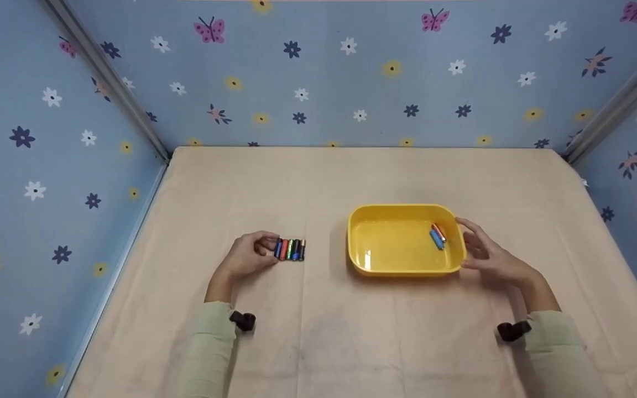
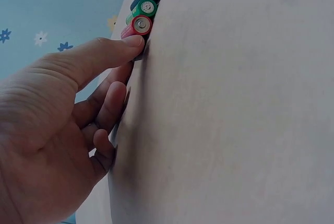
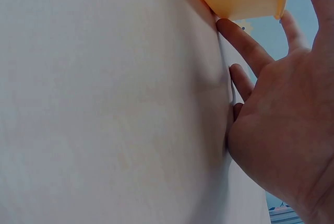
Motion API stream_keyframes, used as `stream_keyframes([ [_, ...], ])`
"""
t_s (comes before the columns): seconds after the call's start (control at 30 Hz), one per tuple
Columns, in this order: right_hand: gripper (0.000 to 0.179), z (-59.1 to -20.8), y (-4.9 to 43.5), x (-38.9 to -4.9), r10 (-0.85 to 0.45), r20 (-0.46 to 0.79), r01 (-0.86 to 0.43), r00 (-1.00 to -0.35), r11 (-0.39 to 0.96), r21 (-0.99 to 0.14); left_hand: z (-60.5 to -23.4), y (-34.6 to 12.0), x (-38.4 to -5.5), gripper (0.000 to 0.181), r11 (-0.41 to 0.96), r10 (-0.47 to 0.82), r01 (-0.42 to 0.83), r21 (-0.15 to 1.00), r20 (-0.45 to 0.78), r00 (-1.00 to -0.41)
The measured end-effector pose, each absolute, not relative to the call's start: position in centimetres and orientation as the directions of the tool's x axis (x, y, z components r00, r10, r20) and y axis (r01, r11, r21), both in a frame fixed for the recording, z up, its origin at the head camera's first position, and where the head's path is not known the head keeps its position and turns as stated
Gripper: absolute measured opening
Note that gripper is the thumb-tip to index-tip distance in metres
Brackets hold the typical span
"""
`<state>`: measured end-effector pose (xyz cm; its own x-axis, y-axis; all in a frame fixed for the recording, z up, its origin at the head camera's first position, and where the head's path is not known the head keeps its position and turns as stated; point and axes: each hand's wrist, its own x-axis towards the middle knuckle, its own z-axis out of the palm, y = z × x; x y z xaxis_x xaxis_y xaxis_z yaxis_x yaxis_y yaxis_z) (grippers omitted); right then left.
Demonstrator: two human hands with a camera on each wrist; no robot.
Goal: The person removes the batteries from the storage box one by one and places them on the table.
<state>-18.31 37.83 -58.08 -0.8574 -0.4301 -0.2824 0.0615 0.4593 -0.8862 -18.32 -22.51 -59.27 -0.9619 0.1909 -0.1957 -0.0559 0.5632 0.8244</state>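
Several batteries stand side by side in a short row on the cloth in the head view, among them a red battery point(image 1: 284, 250) and a green battery point(image 1: 290, 250). At the row's left end my left hand point(image 1: 249, 253) pinches the dark blue battery point(image 1: 278, 249) between thumb and fingers. In the left wrist view, the thumb covers most of it, beside the red battery's end point(image 2: 141, 24). My right hand point(image 1: 495, 260) spans the right end of a yellow plastic box point(image 1: 404, 272), its loosely spread fingers touching the wall. Inside lie a blue battery point(image 1: 436, 239) and an orange-red battery point(image 1: 439, 231).
A pale peach cloth point(image 1: 346, 331) covers the table. Blue panels point(image 1: 324, 66) with flowers and butterflies rise at the back and both sides, joined by grey metal posts point(image 1: 114, 83). Each sleeve has a black wrist camera point(image 1: 244, 321) on it.
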Motion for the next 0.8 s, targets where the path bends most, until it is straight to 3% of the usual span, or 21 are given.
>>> stream_keyframes([
  [0.43, 0.099, -58.1, 37.9, -18.7, -0.483, -0.235, -0.005, -0.844, 0.445, -0.896, -57.3, -22.8, -18.4, 0.061, 0.625, 0.19, -0.073, 0.777, -0.242, -0.952],
  [0.63, 0.1, -58.0, 38.0, -18.4, -0.443, -0.27, 0.05, -0.855, 0.447, -0.893, -56.0, -22.3, -18.8, 0.053, 0.638, 0.168, -0.044, 0.769, -0.195, -0.966],
  [0.8, 0.101, -58.1, 38.0, -18.3, -0.439, -0.275, 0.06, -0.855, 0.442, -0.895, -57.6, -22.0, -19.1, 0.045, 0.602, 0.095, -0.032, 0.798, -0.111, -0.989],
])
